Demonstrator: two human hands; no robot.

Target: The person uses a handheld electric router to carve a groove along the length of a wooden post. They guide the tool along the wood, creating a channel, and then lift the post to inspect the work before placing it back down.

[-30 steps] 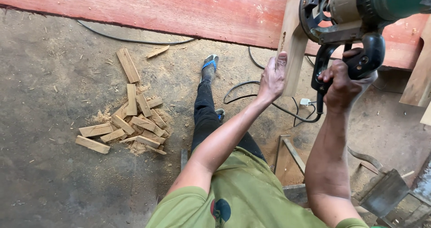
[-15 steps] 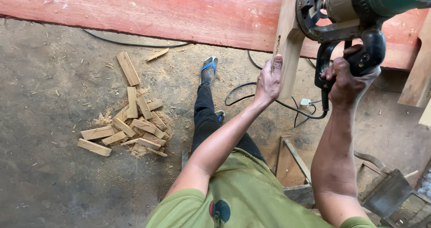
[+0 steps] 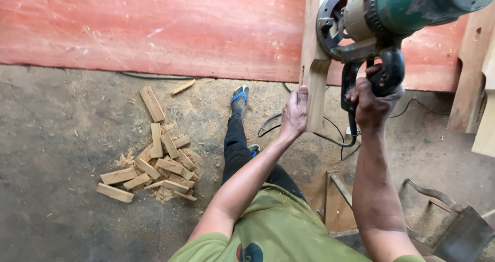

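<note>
Closer now than a second ago, the left hand (image 3: 294,112) grips the upright pale wooden post (image 3: 315,71) while the right hand (image 3: 372,103) stays wrapped round the green-bodied power saw's (image 3: 392,19) black handle — steady the post firmly, fingers clear of the blade.

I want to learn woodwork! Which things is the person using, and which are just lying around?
In use:
wood piece, gripped by the left hand
green power tool, its black handle in the right hand

Lying about:
offcuts on the floor
sawdust
cable
red board
</note>
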